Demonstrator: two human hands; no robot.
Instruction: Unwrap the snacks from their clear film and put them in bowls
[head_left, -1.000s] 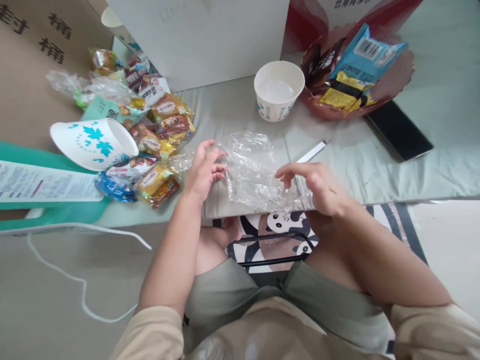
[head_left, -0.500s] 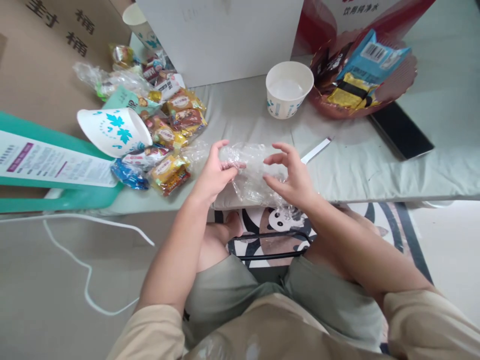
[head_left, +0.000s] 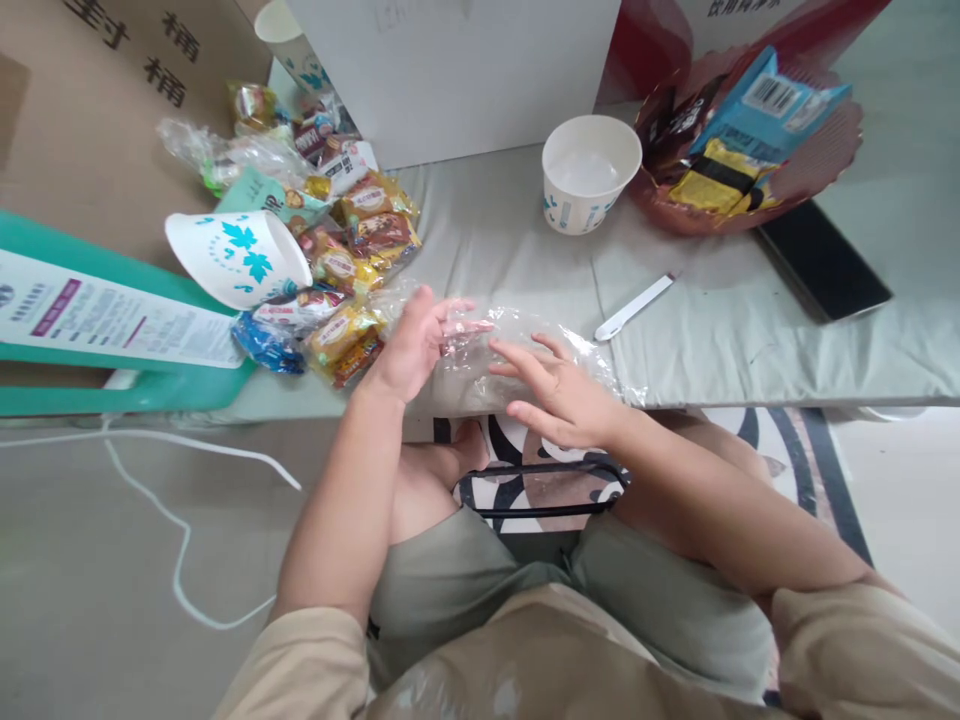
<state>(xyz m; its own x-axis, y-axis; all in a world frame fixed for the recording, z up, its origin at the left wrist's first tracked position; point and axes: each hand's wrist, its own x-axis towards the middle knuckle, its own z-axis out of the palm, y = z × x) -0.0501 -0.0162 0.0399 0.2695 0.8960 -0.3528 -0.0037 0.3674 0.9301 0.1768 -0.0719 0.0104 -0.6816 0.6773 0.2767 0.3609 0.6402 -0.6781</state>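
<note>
Clear bag (head_left: 525,350) lies crumpled flat at the near edge of the bench (head_left: 750,330), both hands on it. Left hand (head_left: 416,345) pinches its left end between thumb and fingers; right hand (head_left: 559,395) lies on top, fingers spread and loose, gripping nothing. Looks like the bag is empty, nothing packed yet. Snacks (head_left: 341,270) piled just left, a tipped cup (head_left: 236,255) beyond; bowl (head_left: 590,172) and spoon (head_left: 634,307) behind, well apart, nothing blocking
</note>
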